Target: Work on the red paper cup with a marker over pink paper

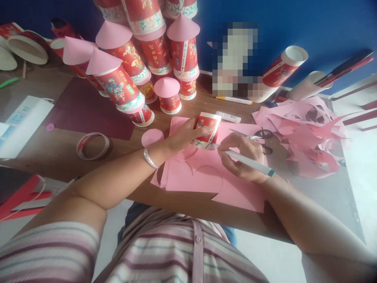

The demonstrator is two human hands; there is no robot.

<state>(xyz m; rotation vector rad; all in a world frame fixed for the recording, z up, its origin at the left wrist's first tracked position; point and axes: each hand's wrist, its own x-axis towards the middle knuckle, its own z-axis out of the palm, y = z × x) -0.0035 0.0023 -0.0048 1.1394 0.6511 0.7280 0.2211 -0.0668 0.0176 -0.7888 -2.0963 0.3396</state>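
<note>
My left hand (188, 135) is wrapped round a small red paper cup (206, 127) with printed figures and a white band along its lower edge. Green strokes show on that band. Between the fingers of my right hand (240, 155) is a white marker (250, 162) with a green end, its tip at the cup's white band. Under both hands lies a stack of pink paper sheets (191, 182) with curved outlines. A pair of scissors (263, 135) with dark handles rests just beyond my right hand, and a glue stick (228, 116) lies behind the cup.
Red cups with pink cone tops (114, 86) stand stacked at the back. Pink paper scraps (312, 133) heap at the right, near a pen holder (309, 84). A tape roll (92, 146) and a pink disc (152, 138) lie left of the sheets.
</note>
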